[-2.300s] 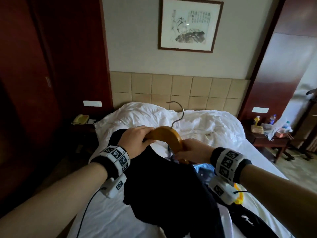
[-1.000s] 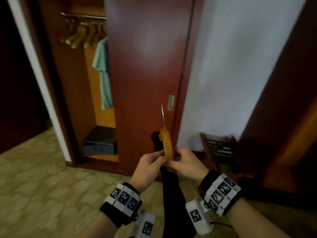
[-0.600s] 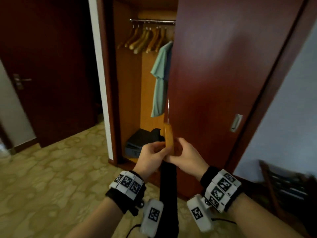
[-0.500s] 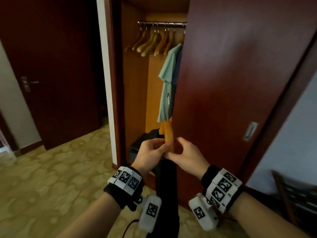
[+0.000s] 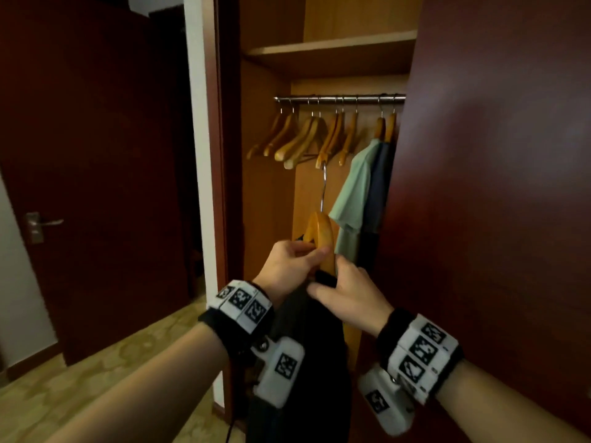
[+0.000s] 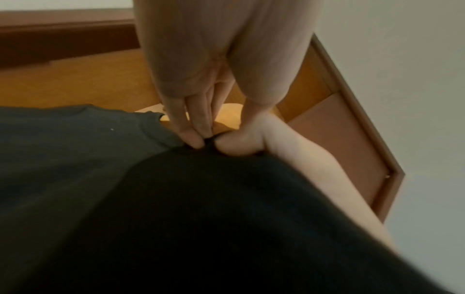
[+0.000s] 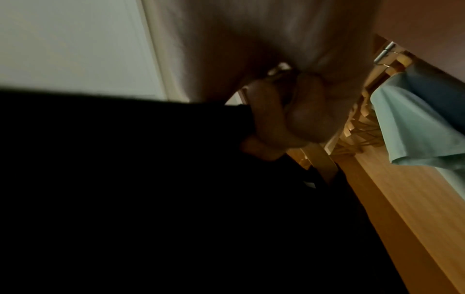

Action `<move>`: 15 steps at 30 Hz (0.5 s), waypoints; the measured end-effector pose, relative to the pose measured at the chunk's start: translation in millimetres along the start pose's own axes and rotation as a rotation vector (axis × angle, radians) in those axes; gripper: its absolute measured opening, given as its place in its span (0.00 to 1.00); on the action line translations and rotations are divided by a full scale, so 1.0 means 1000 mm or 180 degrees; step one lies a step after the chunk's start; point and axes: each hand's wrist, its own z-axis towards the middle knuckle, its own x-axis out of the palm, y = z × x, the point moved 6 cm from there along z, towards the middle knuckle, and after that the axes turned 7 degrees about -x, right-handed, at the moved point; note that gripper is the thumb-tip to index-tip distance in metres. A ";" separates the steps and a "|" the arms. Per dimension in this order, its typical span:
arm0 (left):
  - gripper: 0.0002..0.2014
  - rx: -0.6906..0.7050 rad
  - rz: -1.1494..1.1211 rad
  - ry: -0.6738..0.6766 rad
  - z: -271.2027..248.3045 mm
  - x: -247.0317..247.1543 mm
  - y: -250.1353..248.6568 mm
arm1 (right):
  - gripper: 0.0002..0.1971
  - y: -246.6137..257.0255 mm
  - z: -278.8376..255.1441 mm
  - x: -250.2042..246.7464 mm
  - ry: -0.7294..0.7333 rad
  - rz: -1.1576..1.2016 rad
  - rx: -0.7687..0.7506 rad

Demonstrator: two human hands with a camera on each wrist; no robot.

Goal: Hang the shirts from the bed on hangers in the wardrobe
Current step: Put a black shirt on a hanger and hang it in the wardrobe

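A black shirt hangs from a wooden hanger held upright before the open wardrobe; inside, green and navy shirts hang on the rail beside empty hangers.

Black shirt, amber hanger; mint-green shirt, dark-red wardrobe door.

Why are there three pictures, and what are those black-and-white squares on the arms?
A person wears three cameras. The big picture comes from one on the head; the other two come from cameras strapped to the wrists, looking along the fingers. The squares are patterned bands on the wrists. The left hand and right hand both grip a wooden hanger with a black shirt hanging from it. In front is an open wardrobe with a rail, bare hangers, a green shirt and a dark blue one.
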 end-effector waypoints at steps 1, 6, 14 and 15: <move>0.18 -0.0015 -0.0022 0.0060 0.026 -0.005 0.000 | 0.26 -0.003 0.024 -0.002 -0.0137 -0.0068 0.0025; 0.13 0.0142 0.0267 0.0603 0.148 -0.016 -0.005 | 0.18 -0.028 0.126 -0.014 -0.0696 -0.0079 0.0303; 0.18 0.1447 0.1822 0.1264 0.300 -0.009 -0.058 | 0.06 -0.057 0.235 -0.059 -0.1380 -0.0014 0.0781; 0.21 0.1684 0.2198 0.1231 0.314 -0.007 -0.069 | 0.06 -0.059 0.247 -0.067 -0.1415 -0.0021 0.0818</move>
